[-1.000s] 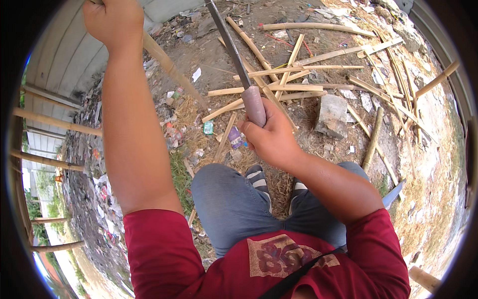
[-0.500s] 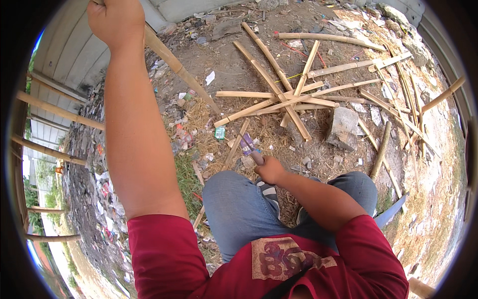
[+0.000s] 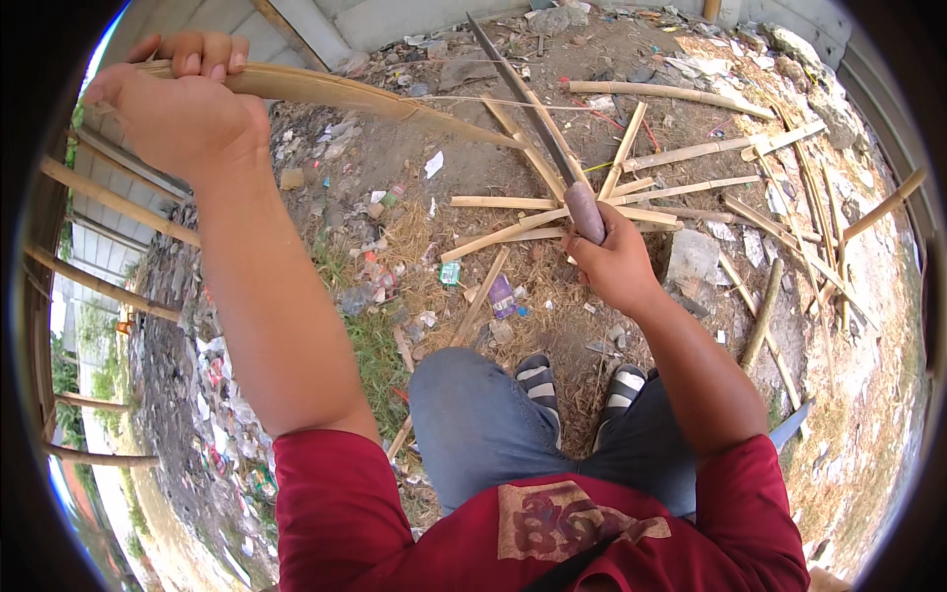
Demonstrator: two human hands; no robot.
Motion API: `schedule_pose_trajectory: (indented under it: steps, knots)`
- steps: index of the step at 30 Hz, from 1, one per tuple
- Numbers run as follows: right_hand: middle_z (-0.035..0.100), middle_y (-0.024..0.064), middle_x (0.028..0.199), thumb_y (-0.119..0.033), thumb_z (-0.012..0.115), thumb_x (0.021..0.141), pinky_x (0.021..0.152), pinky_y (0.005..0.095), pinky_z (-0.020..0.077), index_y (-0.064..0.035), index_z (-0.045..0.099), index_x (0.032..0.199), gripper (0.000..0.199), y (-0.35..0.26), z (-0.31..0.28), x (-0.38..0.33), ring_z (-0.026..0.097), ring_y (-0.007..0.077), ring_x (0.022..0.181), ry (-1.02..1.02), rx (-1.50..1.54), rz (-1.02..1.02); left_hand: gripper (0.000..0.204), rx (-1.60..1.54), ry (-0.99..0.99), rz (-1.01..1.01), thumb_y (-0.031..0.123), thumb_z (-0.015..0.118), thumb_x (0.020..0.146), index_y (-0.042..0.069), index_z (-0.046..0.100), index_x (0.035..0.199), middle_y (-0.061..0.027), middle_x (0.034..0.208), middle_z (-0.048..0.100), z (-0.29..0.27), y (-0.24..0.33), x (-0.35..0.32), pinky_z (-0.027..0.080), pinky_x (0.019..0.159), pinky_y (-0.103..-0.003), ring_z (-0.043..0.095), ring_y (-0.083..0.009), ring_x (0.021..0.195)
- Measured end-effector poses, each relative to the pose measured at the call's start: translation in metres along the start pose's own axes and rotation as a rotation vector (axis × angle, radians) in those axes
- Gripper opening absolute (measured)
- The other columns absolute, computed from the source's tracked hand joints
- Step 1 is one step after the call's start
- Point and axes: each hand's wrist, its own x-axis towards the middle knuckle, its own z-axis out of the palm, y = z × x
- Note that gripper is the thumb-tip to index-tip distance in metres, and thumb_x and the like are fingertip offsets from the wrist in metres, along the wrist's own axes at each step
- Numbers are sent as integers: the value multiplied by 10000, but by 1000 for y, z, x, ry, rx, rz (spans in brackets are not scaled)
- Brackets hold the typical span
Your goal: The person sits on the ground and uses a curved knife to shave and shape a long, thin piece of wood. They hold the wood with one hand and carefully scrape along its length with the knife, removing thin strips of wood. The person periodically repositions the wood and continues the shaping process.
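Note:
At the upper left my left hand (image 3: 202,123) is closed round one end of a bamboo pole (image 3: 345,94). The pole reaches off to the right, its far end held above the ground, with thin fibres trailing off it. My right hand (image 3: 619,259) grips the handle of a machete (image 3: 528,94), whose long dark blade points up and away from me. The blade lies just right of the pole's far end, apart from it. Beneath them split bamboo pieces (image 3: 493,237) lie crossed on the ground.
A concrete block (image 3: 692,259) sits right of the crossed pieces. More bamboo (image 3: 673,91) lies at the far right. Litter such as a purple wrapper (image 3: 501,296) dots the dirt. Bamboo rails (image 3: 113,202) stand along the left side, and a grey wall (image 3: 414,22) runs behind.
My right hand has risen and moved away from my knees, swinging the machete up and outward. My left hand has come down and left, and the bamboo's far end has lifted and swung right.

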Motion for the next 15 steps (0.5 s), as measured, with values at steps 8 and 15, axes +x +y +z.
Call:
schedule_pose_trajectory:
  steps: [8, 15]
  knots:
    - [548, 12, 736, -50, 665, 882, 466, 252, 427, -38, 521, 1022, 202, -26, -6, -31, 530, 86, 529, 90, 217, -118, 620, 71, 159, -104, 610, 90, 1042, 71, 374, 928, -40, 643, 341, 33, -42, -26, 341, 539, -337, 293, -155, 564]
    - [575, 22, 792, -23, 657, 873, 548, 250, 450, -20, 523, 1088, 253, -56, -23, -46, 546, 82, 623, 218, 350, -279, 601, 96, 119, -68, 596, 109, 1048, 66, 367, 931, -44, 658, 349, 48, -43, -25, 358, 531, -323, 307, -157, 561]
